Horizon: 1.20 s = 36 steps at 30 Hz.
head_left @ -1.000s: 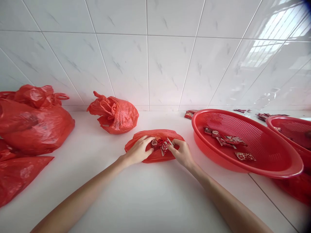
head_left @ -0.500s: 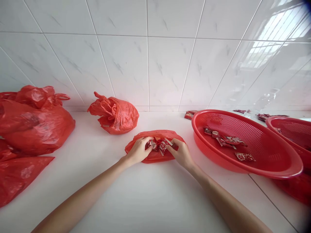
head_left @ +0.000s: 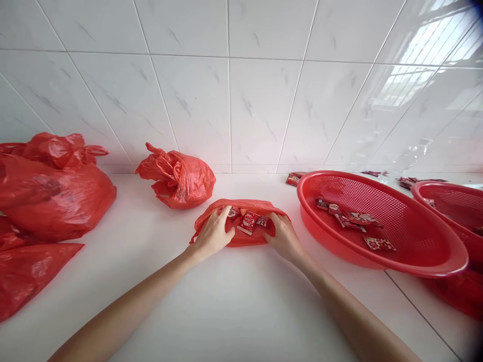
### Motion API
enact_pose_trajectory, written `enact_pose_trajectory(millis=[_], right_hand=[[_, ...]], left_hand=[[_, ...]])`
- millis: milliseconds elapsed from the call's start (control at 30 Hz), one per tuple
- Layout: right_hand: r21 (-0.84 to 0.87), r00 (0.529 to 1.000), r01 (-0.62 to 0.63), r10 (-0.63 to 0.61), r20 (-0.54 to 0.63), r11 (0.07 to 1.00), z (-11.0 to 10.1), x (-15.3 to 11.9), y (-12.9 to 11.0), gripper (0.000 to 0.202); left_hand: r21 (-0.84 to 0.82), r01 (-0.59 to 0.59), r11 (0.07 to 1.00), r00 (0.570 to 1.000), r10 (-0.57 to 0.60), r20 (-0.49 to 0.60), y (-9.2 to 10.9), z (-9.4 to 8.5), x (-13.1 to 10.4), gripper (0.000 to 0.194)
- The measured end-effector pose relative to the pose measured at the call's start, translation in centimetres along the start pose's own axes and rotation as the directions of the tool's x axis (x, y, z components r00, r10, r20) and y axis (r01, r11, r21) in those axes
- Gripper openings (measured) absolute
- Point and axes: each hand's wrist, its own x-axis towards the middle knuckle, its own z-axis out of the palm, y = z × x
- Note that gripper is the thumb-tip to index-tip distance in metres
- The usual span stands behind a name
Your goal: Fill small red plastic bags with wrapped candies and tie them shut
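Note:
An untied red plastic bag [head_left: 245, 241] lies in front of me with its mouth spread. Inside it are several small red-and-white packets [head_left: 247, 222]. My left hand [head_left: 214, 232] is at the bag's left side, its thumb apart from the fingers, which reach over the opening beside the packets. At the right side of the mouth is my right hand [head_left: 282, 235], with thumb and fingers apart and the fingertips partly hidden. Both hands touch the bag; neither grips a packet.
To the right stands a red plastic colander [head_left: 332, 246] with several packets in it, and a second colander [head_left: 453, 196] behind. A tied red bag [head_left: 188, 181] sits at the back. More red bags [head_left: 68, 201] are at left. A clear bottle [head_left: 411, 156] lies near the tiled wall.
My fingers have let go of the packets, which now lie in the bag. Both hands have moved apart toward the bag's sides, and its mouth looks wider.

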Motion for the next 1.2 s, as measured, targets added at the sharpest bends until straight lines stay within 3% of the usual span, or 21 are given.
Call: enact_pose_trajectory(millis=[100,267,467,633,867,1000,1200], right_hand=[[-0.011,0.999,0.009,-0.009,0.038,1.0,0.1,-0.1,0.0,0.013],[-0.054,0.992,0.025,-0.018,0.127,0.998,0.0,-0.2,-0.2,0.015],[-0.182,0.997,-0.01,0.024,0.075,0.983,0.1,-0.4,-0.4,0.054],[-0.273,0.998,0.051,-0.039,0.049,0.961,-0.1,-0.3,-0.4,0.052],[-0.435,0.955,0.013,-0.141,-0.262,0.9,-1.9,0.0,-1.9,0.046],[-0.469,0.929,-0.003,-0.17,-0.328,0.883,-2.9,0.0,-2.6,0.039],[-0.44,0.875,-0.035,-0.186,-0.448,0.897,-4.4,0.6,-1.8,0.029]], left_hand=[[0.006,0.004,1.0,1.0,-0.004,-0.001,-0.1,-0.3,0.1,0.047],[-0.028,-0.008,1.0,0.998,0.01,0.063,-0.5,0.0,0.2,0.05],[-0.037,-0.054,0.998,0.991,0.058,0.121,-0.6,0.1,0.0,0.06],[0.076,-0.082,0.994,0.985,0.069,0.156,0.2,-2.0,0.0,0.052],[0.311,-0.002,0.95,1.0,0.01,-0.024,2.0,-6.3,0.2,0.051],[0.328,0.033,0.944,0.992,0.009,-0.127,2.1,-8.1,0.3,0.048],[0.337,-0.023,0.941,0.953,0.123,-0.278,1.0,-10.4,0.5,0.043]])
